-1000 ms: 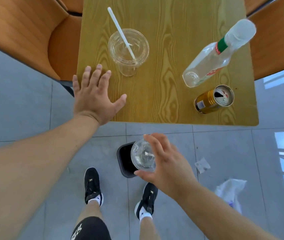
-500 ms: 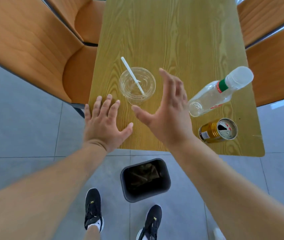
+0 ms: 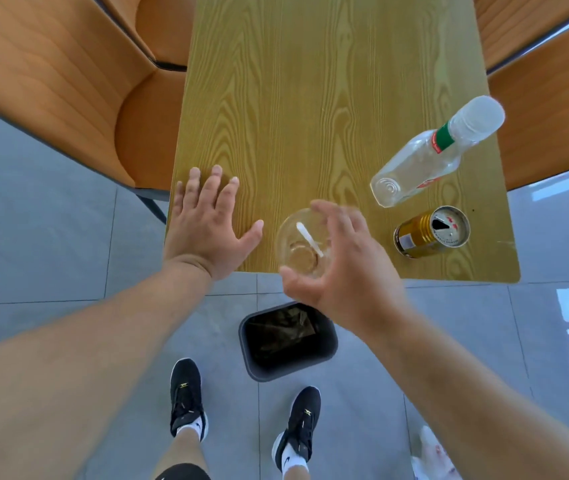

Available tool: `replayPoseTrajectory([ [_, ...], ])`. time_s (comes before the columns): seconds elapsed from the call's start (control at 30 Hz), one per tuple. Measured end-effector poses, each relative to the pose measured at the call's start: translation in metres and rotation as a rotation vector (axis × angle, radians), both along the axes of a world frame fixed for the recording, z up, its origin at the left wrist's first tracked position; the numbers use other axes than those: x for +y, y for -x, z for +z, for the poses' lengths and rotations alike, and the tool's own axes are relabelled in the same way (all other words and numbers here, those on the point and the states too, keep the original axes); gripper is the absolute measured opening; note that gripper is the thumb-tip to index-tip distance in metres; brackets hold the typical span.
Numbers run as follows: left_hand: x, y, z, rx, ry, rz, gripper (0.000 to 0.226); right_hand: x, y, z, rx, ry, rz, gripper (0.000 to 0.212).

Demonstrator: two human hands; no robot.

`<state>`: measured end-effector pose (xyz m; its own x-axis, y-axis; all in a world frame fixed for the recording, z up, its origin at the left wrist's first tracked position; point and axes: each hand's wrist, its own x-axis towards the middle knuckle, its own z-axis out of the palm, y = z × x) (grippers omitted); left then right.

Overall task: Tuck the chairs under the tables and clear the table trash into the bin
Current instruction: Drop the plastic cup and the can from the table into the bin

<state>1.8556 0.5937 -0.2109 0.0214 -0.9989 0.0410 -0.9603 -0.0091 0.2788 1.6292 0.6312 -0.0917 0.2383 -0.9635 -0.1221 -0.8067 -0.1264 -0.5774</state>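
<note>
My right hand (image 3: 345, 265) grips a clear plastic cup (image 3: 298, 245) with a white straw in it, at the near edge of the wooden table (image 3: 310, 98). My left hand (image 3: 206, 223) lies flat and open on the table's near left corner. A clear bottle (image 3: 428, 157) with a green band stands at the right of the table, and a gold can (image 3: 428, 232) stands just in front of it. A dark bin (image 3: 288, 341) stands on the floor below the table edge, under the cup.
Orange chairs flank the table: one at the left (image 3: 51, 81), one at the right (image 3: 553, 98). My two black shoes (image 3: 186, 393) stand on the grey tiled floor by the bin. A white scrap (image 3: 432, 455) lies on the floor at the lower right.
My right hand let a first cup go over the bin, reached out to the cup with the straw, took hold of it and drew it to the near table edge. The left hand stayed put.
</note>
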Motion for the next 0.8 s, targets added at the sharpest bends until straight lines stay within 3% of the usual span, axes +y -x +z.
replayPoseTrajectory([
  [0.2, 0.003, -0.001, -0.002, 0.001, 0.057, -0.083, 0.068, 0.102, 0.018, -0.032, 0.062, -0.119, 0.045, 0.093],
  [0.37, -0.001, -0.001, -0.001, -0.011, 0.054, -0.083, 0.067, 0.100, 0.021, -0.062, 0.199, -0.262, 0.075, 0.107],
  [0.47, -0.001, 0.000, -0.001, 0.000, 0.060, -0.074, 0.068, 0.082, 0.032, -0.054, 0.167, -0.091, -0.082, 0.087],
  [0.6, -0.001, -0.002, -0.005, 0.014, 0.074, -0.067, 0.070, 0.055, 0.073, -0.037, 0.067, 0.125, -0.537, 0.059],
  [0.7, -0.002, -0.003, -0.007, 0.015, 0.078, -0.061, 0.071, 0.030, 0.108, -0.028, -0.003, 0.165, -0.806, 0.071],
  [0.8, -0.001, -0.004, -0.008, 0.003, 0.074, -0.056, 0.072, 0.004, 0.121, -0.025, -0.040, 0.139, -0.747, 0.101],
])
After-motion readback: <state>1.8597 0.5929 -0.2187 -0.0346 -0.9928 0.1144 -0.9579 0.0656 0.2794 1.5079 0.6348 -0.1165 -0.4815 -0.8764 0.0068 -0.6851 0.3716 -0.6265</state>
